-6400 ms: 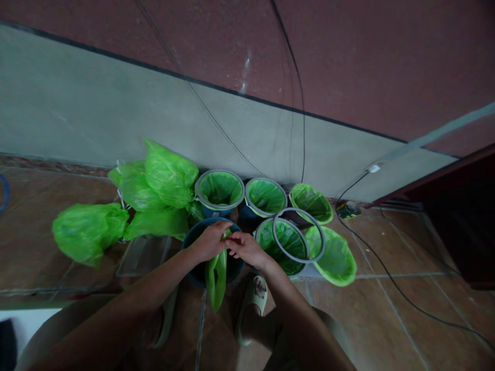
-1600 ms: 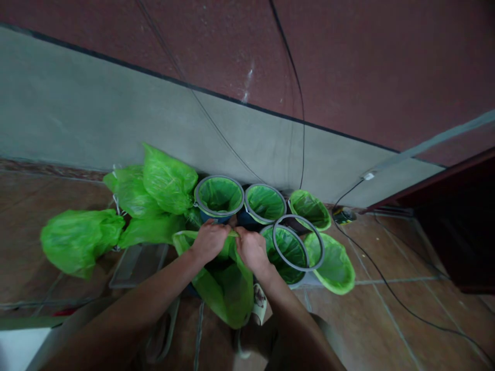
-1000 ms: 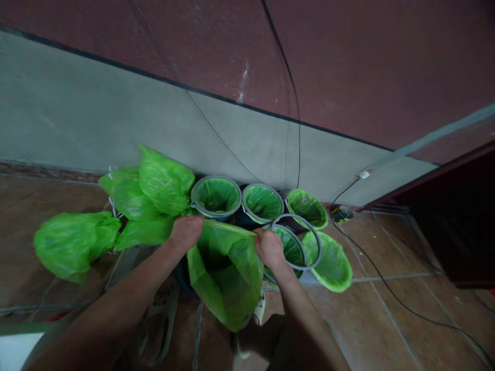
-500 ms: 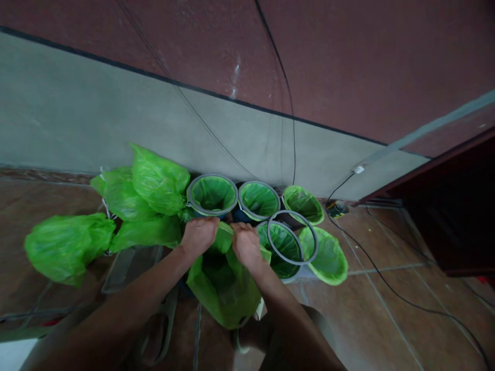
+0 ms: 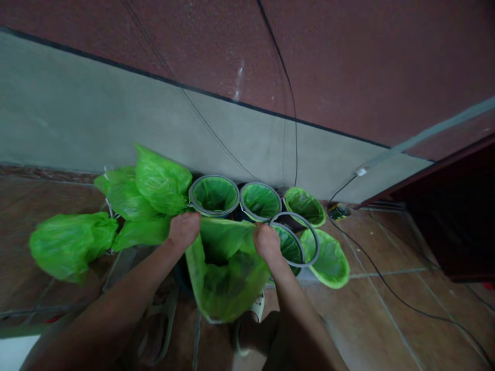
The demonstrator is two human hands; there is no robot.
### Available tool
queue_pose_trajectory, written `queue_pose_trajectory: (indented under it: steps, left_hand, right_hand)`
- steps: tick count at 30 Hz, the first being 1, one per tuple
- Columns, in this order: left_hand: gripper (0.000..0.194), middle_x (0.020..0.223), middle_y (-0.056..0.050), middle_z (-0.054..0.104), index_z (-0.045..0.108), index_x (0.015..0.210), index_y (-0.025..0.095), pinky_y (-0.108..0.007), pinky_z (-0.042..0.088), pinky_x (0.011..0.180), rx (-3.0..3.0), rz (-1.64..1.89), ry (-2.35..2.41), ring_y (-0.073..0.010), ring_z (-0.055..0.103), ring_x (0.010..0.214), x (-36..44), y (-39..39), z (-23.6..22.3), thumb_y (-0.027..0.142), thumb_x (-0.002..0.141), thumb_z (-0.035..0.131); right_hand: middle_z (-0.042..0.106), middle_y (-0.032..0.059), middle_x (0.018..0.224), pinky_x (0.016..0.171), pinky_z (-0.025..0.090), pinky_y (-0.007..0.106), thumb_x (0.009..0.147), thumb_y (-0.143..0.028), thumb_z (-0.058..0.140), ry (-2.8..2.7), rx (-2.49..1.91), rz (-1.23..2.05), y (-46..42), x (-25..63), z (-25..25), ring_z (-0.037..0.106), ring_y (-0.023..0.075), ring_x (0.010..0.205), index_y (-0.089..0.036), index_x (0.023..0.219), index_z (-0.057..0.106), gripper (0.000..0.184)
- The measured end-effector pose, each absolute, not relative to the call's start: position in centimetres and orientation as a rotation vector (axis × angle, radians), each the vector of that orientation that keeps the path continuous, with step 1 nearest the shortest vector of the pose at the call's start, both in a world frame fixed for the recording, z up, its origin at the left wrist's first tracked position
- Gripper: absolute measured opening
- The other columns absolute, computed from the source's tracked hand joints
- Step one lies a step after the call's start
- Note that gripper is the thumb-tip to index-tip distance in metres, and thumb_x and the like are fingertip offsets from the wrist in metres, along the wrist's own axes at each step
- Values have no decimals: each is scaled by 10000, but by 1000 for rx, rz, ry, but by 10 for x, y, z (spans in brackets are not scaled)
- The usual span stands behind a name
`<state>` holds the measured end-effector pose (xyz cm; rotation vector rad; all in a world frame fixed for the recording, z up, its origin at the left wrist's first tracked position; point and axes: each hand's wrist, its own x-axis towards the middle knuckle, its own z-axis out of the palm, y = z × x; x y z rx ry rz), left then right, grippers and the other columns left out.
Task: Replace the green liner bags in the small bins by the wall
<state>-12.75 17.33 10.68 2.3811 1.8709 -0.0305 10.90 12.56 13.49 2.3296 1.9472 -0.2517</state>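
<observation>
A green plastic trash bag (image 5: 232, 288) hangs with its mouth open between my hands. My left hand (image 5: 185, 229) is closed on the left end of its far edge, and my right hand (image 5: 266, 241) grips the right end, so that edge is stretched taut. Under the bag, part of a dark bin (image 5: 183, 273) shows; most of it is hidden. Just beyond stand two bins with grey rims and green liners, a left one (image 5: 214, 195) and a right one (image 5: 260, 201). Beside my right hand, a loose grey ring (image 5: 317, 242) lies tilted across another lined bin (image 5: 290, 246).
Filled green bags (image 5: 73, 245) lie at the left by the wall. Two ringless lined bins, a far one (image 5: 305, 206) and a near one (image 5: 328, 257), stand at the right. A can (image 5: 339, 211) and a black cable (image 5: 381, 275) are on the tiled floor. My sandalled feet are below.
My hands have moved apart, the left one leftward and the right one rightward. Between them the bag's far edge has gone from bunched to stretched, and its mouth is wider.
</observation>
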Motion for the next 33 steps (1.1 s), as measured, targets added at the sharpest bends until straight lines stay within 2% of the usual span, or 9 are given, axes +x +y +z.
queue_pose_trajectory:
  steps: [4, 7, 12, 14, 16, 20, 22, 25, 33]
  left_hand:
    - [406, 1000, -173, 726, 692, 1042, 136, -386, 525, 789, 2319, -58, 1969, -320, 678, 965, -139, 179, 110, 148, 887, 317]
    - [394, 998, -168, 727, 700, 1032, 144, -392, 524, 792, 2321, -24, 1970, -321, 674, 963, -142, 182, 109, 163, 880, 338]
    - [359, 973, -172, 722, 708, 1020, 133, -407, 525, 806, 2381, 36, 1855, -317, 675, 959, -132, 179, 107, 191, 885, 381]
    - [353, 964, -170, 718, 701, 1029, 127, -410, 525, 810, 2406, 32, 1815, -310, 679, 955, -124, 173, 110, 205, 897, 383]
    - [355, 937, -168, 717, 697, 1023, 121, -410, 525, 798, 2439, 44, 1761, -310, 686, 934, -115, 167, 114, 221, 911, 376]
    - [329, 900, -157, 721, 695, 983, 129, -396, 525, 770, 2463, 36, 1675, -313, 694, 911, -102, 157, 117, 232, 910, 392]
    - [316, 902, -157, 723, 696, 969, 124, -387, 523, 759, 2431, -8, 1698, -318, 695, 910, -102, 157, 117, 225, 906, 403]
    - [350, 970, -176, 716, 693, 999, 96, -390, 512, 809, 2372, -90, 1751, -322, 677, 983, -110, 161, 117, 205, 925, 368]
    - [339, 1014, -211, 712, 716, 991, 84, -384, 546, 773, 2145, -305, 1912, -321, 677, 996, -140, 182, 124, 140, 865, 407]
  right_hand:
    - [709, 205, 1031, 801, 492, 307, 916, -158, 436, 1780, 2372, -323, 127, 133, 132, 687, 258, 990, -98, 1007, 707, 292]
    - [698, 192, 1087, 848, 482, 325, 902, -201, 484, 1727, 2344, -440, 125, 141, 130, 664, 262, 1048, -106, 1111, 681, 302]
    - [567, 169, 1336, 951, 441, 386, 734, -323, 738, 1935, 2324, -440, 120, 121, 127, 530, 304, 1231, -165, 1437, 411, 792]
    - [506, 153, 1405, 1003, 403, 403, 723, -323, 753, 2086, 2300, -364, 119, 106, 125, 468, 296, 1284, -182, 1461, 365, 845]
    - [512, 133, 1401, 1034, 371, 406, 768, -325, 714, 2237, 2230, -324, 119, 91, 122, 455, 275, 1284, -190, 1441, 396, 757]
    - [680, 102, 1125, 955, 406, 361, 935, -254, 473, 2302, 2073, -315, 118, 75, 118, 597, 229, 1081, -208, 1135, 645, 269]
    - [711, 100, 997, 860, 437, 313, 963, -193, 379, 2237, 2076, -297, 118, 75, 119, 650, 205, 956, -199, 1030, 673, 301]
    - [724, 103, 947, 770, 448, 267, 974, -182, 353, 2160, 2149, -272, 118, 81, 122, 676, 195, 905, -185, 1067, 658, 319]
    - [706, 175, 1073, 847, 458, 292, 952, -182, 395, 1940, 2108, -399, 125, 106, 124, 655, 252, 1056, -113, 1052, 698, 326]
